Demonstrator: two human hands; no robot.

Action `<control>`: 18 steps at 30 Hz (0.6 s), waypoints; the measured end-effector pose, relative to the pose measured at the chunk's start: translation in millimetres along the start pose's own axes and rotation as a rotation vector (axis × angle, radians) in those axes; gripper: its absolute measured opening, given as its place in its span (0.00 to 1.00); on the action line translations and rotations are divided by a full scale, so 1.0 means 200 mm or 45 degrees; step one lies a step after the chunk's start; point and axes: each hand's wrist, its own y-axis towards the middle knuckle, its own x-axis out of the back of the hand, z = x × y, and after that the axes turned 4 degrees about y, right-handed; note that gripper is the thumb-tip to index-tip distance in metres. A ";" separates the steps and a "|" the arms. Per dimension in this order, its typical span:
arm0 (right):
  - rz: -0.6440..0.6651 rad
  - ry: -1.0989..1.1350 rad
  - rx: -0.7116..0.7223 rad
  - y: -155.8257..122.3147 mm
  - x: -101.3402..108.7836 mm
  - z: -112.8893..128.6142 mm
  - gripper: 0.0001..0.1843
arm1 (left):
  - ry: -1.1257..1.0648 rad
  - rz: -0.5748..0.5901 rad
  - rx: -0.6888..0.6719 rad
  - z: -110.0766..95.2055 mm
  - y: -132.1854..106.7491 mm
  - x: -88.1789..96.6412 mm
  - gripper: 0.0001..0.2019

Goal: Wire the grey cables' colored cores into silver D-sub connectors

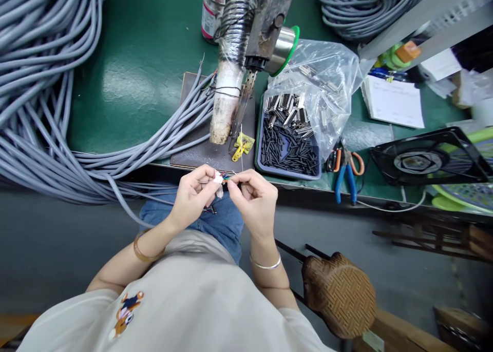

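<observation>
At the bench's front edge, above my lap, my left hand pinches the end of a grey cable, with something white at the fingertips. Thin coloured wires fan out from there toward the other hand. Closed thumb to finger, my right hand grips the wires' free ends. Just beyond the hands, a yellow clip sits on a dark board, below a soldering iron held in a stand. Right of it, a blue tray holds small black sleeves and metal connectors.
Grey cables heap on the left, and another coil lies at the back right. A taped hose hangs over the board beside a solder spool. Blue-handled pliers, a black fan and papers lie right; a stool stands below.
</observation>
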 end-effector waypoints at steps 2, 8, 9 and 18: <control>-0.011 -0.107 0.157 -0.01 0.00 0.01 0.07 | -0.069 -0.006 0.060 0.01 0.00 0.01 0.14; -0.001 -0.138 0.246 -0.03 0.00 0.02 0.06 | -0.251 0.073 0.251 -0.03 0.02 0.02 0.14; -0.017 -0.110 0.205 -0.03 0.01 0.02 0.06 | -0.274 0.080 0.273 -0.04 0.02 0.02 0.14; -0.047 -0.133 0.231 -0.04 0.02 0.01 0.10 | -0.209 0.036 0.142 0.02 0.01 0.03 0.12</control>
